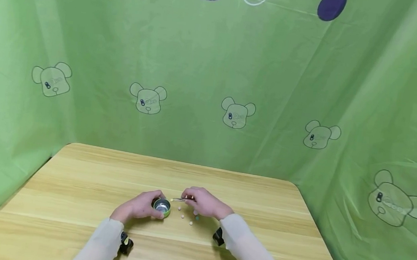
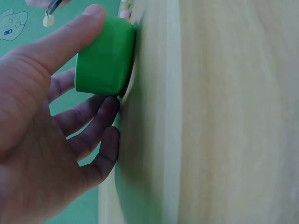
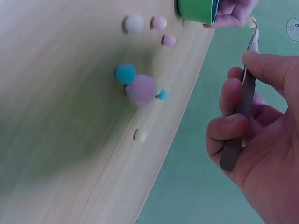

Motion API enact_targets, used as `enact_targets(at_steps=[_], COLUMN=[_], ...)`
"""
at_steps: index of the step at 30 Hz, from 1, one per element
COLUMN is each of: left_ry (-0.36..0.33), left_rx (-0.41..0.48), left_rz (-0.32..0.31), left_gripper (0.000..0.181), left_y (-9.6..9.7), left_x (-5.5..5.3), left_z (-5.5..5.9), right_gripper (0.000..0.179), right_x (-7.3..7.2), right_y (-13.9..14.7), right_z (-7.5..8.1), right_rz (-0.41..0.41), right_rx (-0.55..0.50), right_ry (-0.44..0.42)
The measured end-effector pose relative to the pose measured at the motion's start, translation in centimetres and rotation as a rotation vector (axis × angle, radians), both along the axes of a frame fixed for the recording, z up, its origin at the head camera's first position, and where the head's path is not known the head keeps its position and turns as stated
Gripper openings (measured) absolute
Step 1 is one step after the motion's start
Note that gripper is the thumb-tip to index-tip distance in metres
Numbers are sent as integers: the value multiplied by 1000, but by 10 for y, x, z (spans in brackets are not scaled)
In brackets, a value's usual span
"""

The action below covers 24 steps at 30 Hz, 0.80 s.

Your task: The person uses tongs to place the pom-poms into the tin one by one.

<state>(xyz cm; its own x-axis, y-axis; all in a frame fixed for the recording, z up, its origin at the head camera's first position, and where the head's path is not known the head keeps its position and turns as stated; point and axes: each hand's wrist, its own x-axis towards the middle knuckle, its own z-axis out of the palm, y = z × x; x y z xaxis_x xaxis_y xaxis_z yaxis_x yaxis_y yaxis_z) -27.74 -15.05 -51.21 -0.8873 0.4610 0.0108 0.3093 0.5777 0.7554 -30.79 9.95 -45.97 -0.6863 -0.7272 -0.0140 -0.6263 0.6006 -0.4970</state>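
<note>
Right now a small pale yellow ball [image 2: 48, 21] is held off the table at the tips of a pair of metal tweezers [image 3: 247, 91], near the green tin [image 2: 105, 58] but outside its rim. The right hand [image 3: 275, 121] grips the tweezers, thumb pressing one side and fingers curled along the other, so that the tips appear closed on the ball. Just across from it, the left hand [image 1: 143, 205] holds the tin upright at the tabletop, thumb on one side and fingers bent around the other. The tin's opening faces up and shows a shiny inside, though whether anything lies in it is too small to tell. As far as can be judged, picking up this one ball is done and letting it go is not. Untouched on the wood are a white ball [image 3: 134, 23], two pink balls [image 3: 159, 23], a larger purple ball [image 3: 141, 90] with a blue ball [image 3: 125, 74] against it, a smaller blue ball [image 3: 162, 94] and a cream ball [image 3: 140, 135], so much seems left to handle. Beyond them spread the bare table [image 1: 112, 171] and, behind it, a green curtain [image 1: 201, 53] printed with bear faces.
</note>
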Motion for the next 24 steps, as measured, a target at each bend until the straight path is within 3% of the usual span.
enact_targets(at_steps=[6, 24], left_ry=[-10, -6], left_rx=[1, 12], left_rz=[-1, -9], left_gripper=[43, 43], left_y=[-1, 0], left_x=[-1, -1], left_z=[-1, -1], right_gripper=[12, 14], right_x=[-2, -1], right_y=[-6, -16], right_z=[0, -4], right_rz=[27, 52], right_rx=[29, 69], right_ry=[81, 106])
